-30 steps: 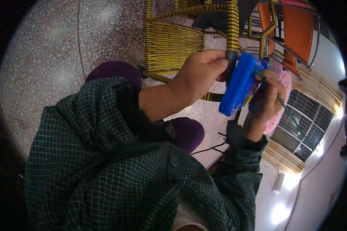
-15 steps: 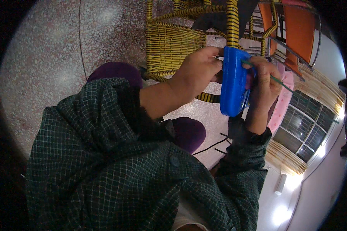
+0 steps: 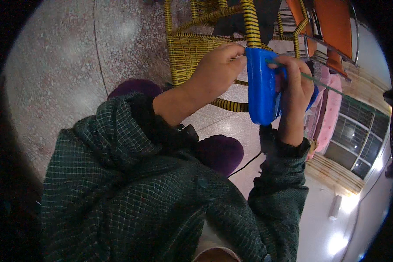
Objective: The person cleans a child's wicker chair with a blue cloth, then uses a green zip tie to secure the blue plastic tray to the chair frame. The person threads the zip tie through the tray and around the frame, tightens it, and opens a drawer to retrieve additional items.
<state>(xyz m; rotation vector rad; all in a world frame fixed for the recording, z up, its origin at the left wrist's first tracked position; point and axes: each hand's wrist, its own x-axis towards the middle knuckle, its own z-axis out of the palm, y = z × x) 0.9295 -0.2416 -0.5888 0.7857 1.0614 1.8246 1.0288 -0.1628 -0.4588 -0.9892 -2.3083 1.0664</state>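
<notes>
A blue plastic container (image 3: 261, 87) with a rounded end is held up between my hands, just in front of a chair's striped frame. At its upper left edge, my left hand (image 3: 214, 70) has thumb and fingers closed, with the fingertips partly hidden by the edge. Along the container's right side, my right hand (image 3: 299, 85) is bent closed around a thin green stick or strand (image 3: 321, 83). One end of the green piece meets the container's upper face; the other runs out to the right past my fingers. Something purplish shows inside the container, too covered to make out.
A yellow-and-black woven chair (image 3: 185, 59) stands beyond my hands. Orange chairs (image 3: 335, 26) are at the upper right, near a pink padded item (image 3: 329, 111) and a window (image 3: 358, 137). My purple-clad knees (image 3: 220, 153) are below, over a speckled floor (image 3: 52, 78).
The container and both hands have shifted slightly left and up in the view, as the whole scene has turned a little. Both hands stay at the container.
</notes>
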